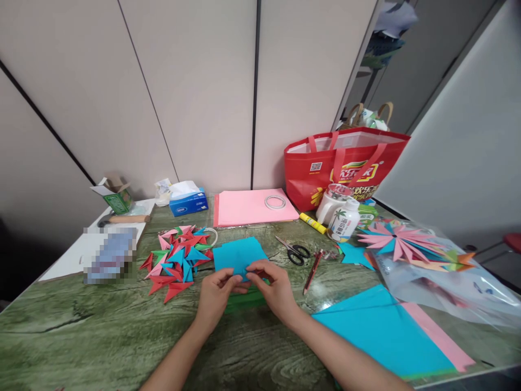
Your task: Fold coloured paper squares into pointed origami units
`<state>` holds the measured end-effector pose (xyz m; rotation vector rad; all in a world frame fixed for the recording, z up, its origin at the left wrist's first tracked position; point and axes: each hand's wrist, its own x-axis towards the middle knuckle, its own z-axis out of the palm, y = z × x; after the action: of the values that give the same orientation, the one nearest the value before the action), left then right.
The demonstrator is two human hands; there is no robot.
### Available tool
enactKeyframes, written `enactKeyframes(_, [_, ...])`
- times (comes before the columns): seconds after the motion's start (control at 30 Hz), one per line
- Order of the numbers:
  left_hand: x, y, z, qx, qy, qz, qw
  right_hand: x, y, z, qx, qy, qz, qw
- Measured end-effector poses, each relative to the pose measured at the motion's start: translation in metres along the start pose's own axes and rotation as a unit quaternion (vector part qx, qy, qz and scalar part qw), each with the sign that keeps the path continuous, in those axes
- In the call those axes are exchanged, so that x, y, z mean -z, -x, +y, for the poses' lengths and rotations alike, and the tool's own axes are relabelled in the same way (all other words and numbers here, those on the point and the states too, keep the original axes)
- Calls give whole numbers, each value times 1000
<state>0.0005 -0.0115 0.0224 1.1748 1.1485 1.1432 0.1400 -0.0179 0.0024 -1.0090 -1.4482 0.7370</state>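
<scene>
Soft, even indoor light of moderate brightness falls over the tabletop (61, 336), seemingly from above. The pale wall (195, 81) is smoothly lit, dulling slightly toward its upper corners, while the far left edge sinks into near-black. A whitish glare spot sits on the glossy surface beside the pencil (313, 271), and streaky highlights catch the clear plastic bag (484, 296). Shade gathers under the left hand (215, 296) and right hand (274, 285), both fairly clear. Wide-angle distortion splays the wall seams outward. The red stool (512, 241) looks soft at the margin; coarse pixelation masks a patch at left.
</scene>
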Motion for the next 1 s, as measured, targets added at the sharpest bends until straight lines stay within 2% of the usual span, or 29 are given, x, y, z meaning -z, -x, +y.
enactKeyframes(0.27, [-2,0,-1,3,-5,-37,999,-1,-2,5,7,0,-3,1000])
enactKeyframes(0.43, [-2,1,0,2,-23,-39,999,-1,-2,6,-4,1,4,1000])
enactKeyframes(0.73, [-3,2,-4,15,22,-61,998,-2,-3,2,-105,-44,13,993])
enactKeyframes(0.8, [-3,2,-4,14,22,-61,998,-1,-3,1,-89,-33,11,995])
enactKeyframes(1.0, [1,-1,-7,28,16,-38,999,2,-2,-1,21,19,-36,999])
